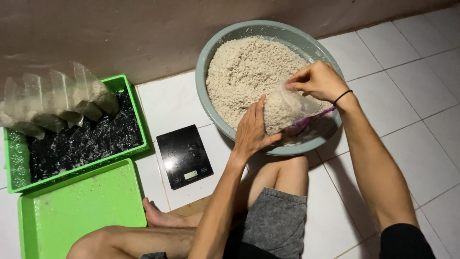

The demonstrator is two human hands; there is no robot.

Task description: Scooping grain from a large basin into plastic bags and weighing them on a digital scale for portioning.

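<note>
left hand [250, 130] cups a half-filled clear bag [283, 111] at the grey basin's [218, 43] near rim; right hand [317, 80] pinches its mouth. filled bags [57, 98] already line the green crate's [14, 158] far edge; much grain [242, 72] remains.

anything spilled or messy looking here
Pale specks lie on the flat green lid and a few on the black scale. No grain shows on the white tiles; it sits inside the grey basin and the clear bag that both hands hold.
</note>
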